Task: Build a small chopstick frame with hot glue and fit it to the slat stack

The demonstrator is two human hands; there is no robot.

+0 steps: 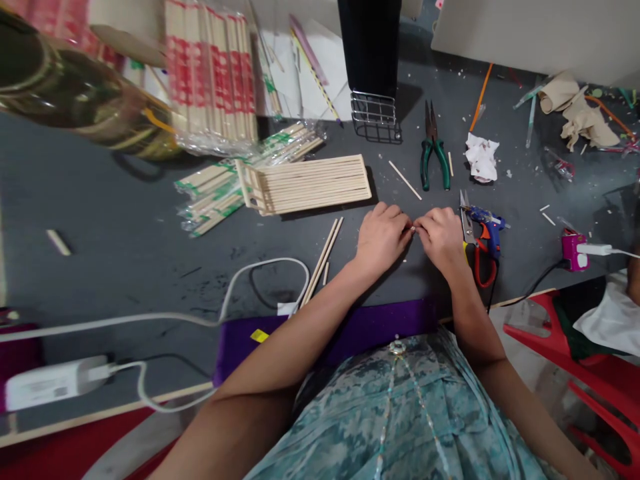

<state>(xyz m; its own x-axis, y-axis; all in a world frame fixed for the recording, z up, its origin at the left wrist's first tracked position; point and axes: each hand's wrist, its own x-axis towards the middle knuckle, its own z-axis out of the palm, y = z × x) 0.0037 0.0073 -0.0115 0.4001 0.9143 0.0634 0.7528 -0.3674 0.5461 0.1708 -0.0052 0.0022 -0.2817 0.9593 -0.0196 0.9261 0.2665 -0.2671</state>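
Close together over the grey table, my left hand (381, 233) and my right hand (441, 235) meet at the fingertips. Both are closed in a pinch. A tiny pale bit shows between them, too small to name. Behind my left hand lies a small frame of joined wooden sticks (315, 183) with a raised end at its left. Loose sticks (323, 260) rest left of my left hand. Beside my right hand are scissors (469, 230) with red and yellow handles and a blue glue gun (487, 227). Green-handled pliers (434, 150) lie beyond the hands.
Packs of wrapped chopsticks (210, 80) fill the back left, near a dark vase-like object (75, 93). A black phone-like slab (370, 47) stands in a wire holder. White cable (150, 325) crosses the left side. Crumpled paper (483, 158) lies right. A purple case (390, 320) lies in front.
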